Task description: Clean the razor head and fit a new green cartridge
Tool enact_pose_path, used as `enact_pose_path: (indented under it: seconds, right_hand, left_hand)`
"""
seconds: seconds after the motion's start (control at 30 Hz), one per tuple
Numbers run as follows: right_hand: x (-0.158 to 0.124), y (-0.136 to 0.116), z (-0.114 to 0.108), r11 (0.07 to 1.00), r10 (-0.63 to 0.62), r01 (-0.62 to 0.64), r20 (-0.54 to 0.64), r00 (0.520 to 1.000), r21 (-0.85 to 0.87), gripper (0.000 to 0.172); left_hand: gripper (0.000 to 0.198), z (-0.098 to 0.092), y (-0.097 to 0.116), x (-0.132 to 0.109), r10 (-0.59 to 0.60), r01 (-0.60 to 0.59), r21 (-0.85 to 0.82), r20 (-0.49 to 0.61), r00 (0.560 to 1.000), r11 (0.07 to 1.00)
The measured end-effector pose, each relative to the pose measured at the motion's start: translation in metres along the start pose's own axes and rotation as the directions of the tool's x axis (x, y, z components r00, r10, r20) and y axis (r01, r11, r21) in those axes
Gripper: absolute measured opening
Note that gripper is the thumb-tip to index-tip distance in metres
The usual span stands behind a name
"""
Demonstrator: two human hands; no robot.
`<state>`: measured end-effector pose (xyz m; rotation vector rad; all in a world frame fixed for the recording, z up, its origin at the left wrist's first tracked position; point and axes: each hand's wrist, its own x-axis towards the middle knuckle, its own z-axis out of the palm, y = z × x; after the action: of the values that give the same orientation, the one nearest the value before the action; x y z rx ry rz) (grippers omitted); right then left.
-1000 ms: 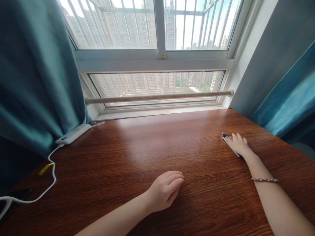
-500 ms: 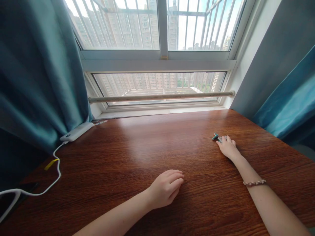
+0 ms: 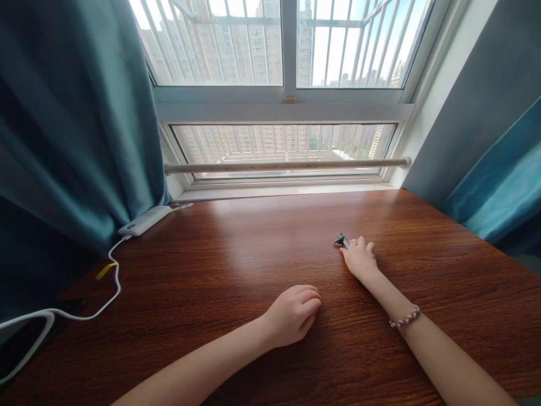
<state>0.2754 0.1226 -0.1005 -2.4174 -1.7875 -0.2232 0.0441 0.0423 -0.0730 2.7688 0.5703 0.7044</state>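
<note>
Table edges: the far edge of your table ran along the white window sill; the right edge slanted from the far right corner towards you, with a blue curtain beyond it.
Open room: you had a bare stretch of tabletop between the far edge and both hands, and another between your right hand and the right edge.
Right hand: you had thumb and fingers closed about a small gadget, though how firmly you pinched could not be told.
Small gadget: it sat right of the table's middle, clear of the far edge, its teal and dark end poking past your fingers; the rest was mostly covered.
Left hand: you kept its fingers together and loosely bent, nearer you than the right; whether the palm was closed underneath could not be told.
Far left corner: a smooth white box, long and rounded, lay beside the draped curtain; a white cable with a yellow tag curved from it towards the left edge.
Materials: the tabletop was glossy reddish-brown wood grain; your bracelet was braided.
</note>
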Motion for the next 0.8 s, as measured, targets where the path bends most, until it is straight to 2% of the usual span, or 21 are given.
enact_pose_path:
  seconds: [0.23, 0.37, 0.5, 0.63, 0.8]
  right_hand:
    - [-0.026, -0.078, -0.017, 0.993, -0.075, 0.077, -0.027, 0.997, 0.085, 0.049]
    - [-0.029, -0.115, -0.02, 0.983, -0.132, 0.131, -0.005, 0.991, 0.126, 0.046]
    - [-0.028, -0.142, -0.022, 0.97, -0.185, 0.177, 0.036, 0.982, 0.169, 0.042]
    - [-0.023, -0.147, -0.023, 0.953, -0.239, 0.22, 0.071, 0.968, 0.21, 0.042]
    - [-0.015, -0.115, -0.022, 0.941, -0.265, 0.246, 0.051, 0.963, 0.231, 0.034]
  left_hand:
    - [0.017, -0.003, -0.002, -0.002, -0.062, 0.056, 0.127, 0.047, 0.997, 0.99]
    - [0.018, -0.008, -0.012, -0.009, -0.169, 0.168, 0.149, 0.0, 0.986, 0.974]
    - [0.018, -0.01, -0.021, -0.016, -0.249, 0.255, 0.123, -0.066, 0.966, 0.959]
    - [0.021, -0.01, -0.023, -0.018, -0.31, 0.317, 0.115, -0.075, 0.948, 0.941]
    - [0.038, -0.007, -0.023, -0.011, -0.348, 0.366, 0.154, -0.13, 0.928, 0.918]
